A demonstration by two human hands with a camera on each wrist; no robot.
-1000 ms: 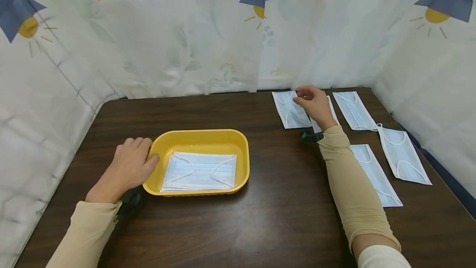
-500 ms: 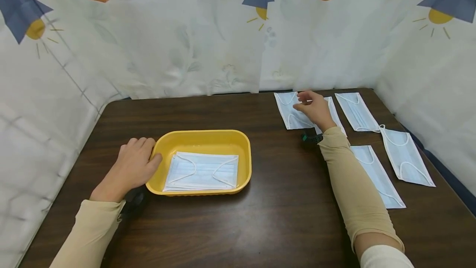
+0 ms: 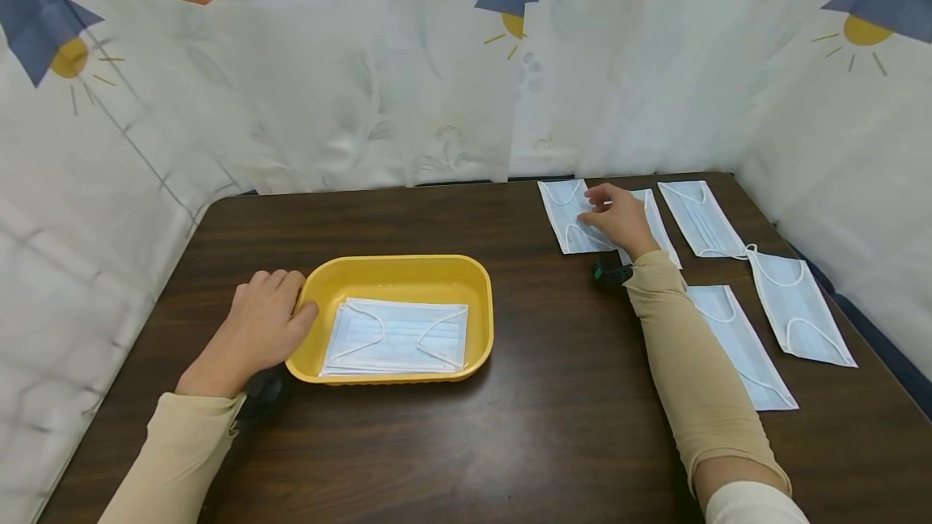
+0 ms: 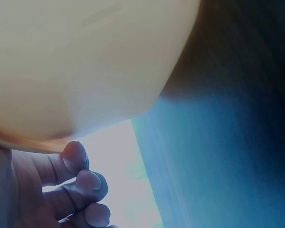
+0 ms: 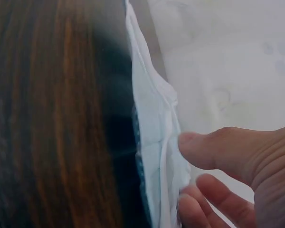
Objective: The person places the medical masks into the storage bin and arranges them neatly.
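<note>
My left hand grips the left rim of a yellow plastic tray, its thumb over the inner side. In the left wrist view, curled fingers show below the tray's pale-looking wall. Inside the tray lies a small stack of light blue face masks. At the back right, my right hand hovers low over a face mask, thumb and fingers apart. The right wrist view has the thumb by the edge of that mask; contact is unclear.
More masks lie at the right: one partly under the right hand, one at the back corner, one near the right edge, and one by the forearm. A patterned white curtain stands behind the dark wooden table.
My right hand has come slightly down and toward me over the back mask. The left hand and tray hold their place; the head view has shifted a little.
</note>
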